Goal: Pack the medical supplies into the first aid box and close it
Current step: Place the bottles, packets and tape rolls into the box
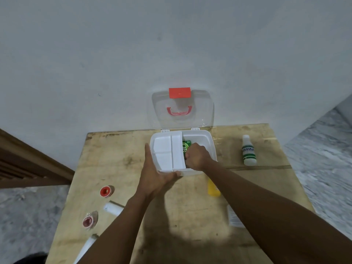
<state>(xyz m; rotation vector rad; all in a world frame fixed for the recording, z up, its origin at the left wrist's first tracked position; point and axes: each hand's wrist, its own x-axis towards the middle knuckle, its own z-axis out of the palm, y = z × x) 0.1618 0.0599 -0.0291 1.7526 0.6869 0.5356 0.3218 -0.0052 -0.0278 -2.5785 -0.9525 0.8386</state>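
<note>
The white first aid box stands open at the far edge of the wooden table. Its clear lid, with red latch and handle, leans back against the wall. A white divided tray sits over the box's left half, and my left hand holds the tray and box at their near-left corner. My right hand is inside the box's right half, closed on a green packet that is partly hidden. On the table lie a white bottle with green label and a yellow item beneath my right forearm.
Left of my arms lie a red tape roll, a white roll, a small red-capped clear item and a white tube. A white leaflet shows beside my right forearm. The wall stands just behind the box.
</note>
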